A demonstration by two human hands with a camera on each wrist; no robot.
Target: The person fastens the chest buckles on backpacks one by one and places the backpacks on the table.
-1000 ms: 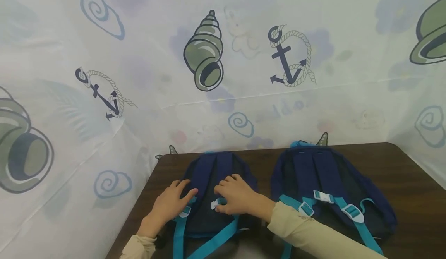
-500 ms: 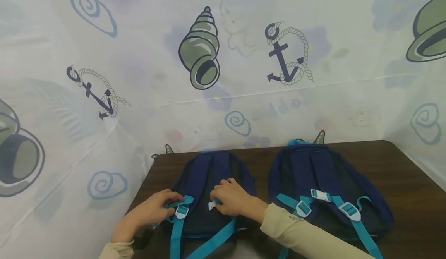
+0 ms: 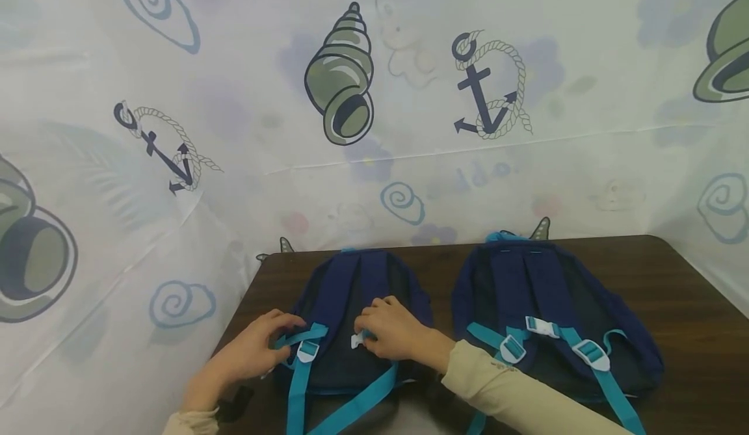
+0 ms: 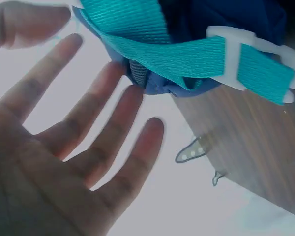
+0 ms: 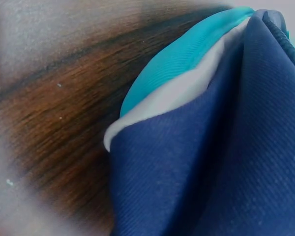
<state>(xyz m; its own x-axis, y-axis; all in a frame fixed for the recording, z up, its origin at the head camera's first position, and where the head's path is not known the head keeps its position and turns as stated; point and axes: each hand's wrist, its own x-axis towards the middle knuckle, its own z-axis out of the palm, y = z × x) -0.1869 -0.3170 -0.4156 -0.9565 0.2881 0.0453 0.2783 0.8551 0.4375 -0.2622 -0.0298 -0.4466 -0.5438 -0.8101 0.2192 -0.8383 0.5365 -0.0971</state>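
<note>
A navy backpack (image 3: 345,292) with a dark back panel and turquoise straps lies on the brown table. My right hand (image 3: 400,331) pinches a small white plastic buckle piece (image 3: 355,341) over the panel. At the pack's left side, my left hand (image 3: 251,344) is by a turquoise strap (image 3: 313,332), above a white strap adjuster (image 3: 307,351). In the left wrist view its fingers (image 4: 101,98) are long and spread beside the strap, and a white pronged buckle (image 4: 287,59) hangs from the webbing. The right wrist view shows navy fabric (image 5: 187,162) but no hand.
A second navy backpack (image 3: 526,279) lies to the right, its turquoise straps joined across the front by a white buckle (image 3: 542,326). Behind the wooden table (image 3: 632,259) hangs a pale curtain (image 3: 263,45) printed with shells and anchors.
My left hand has moved left and down from the front of the left pack to the strap at its side. The right hand stays at the white buckle piece.
</note>
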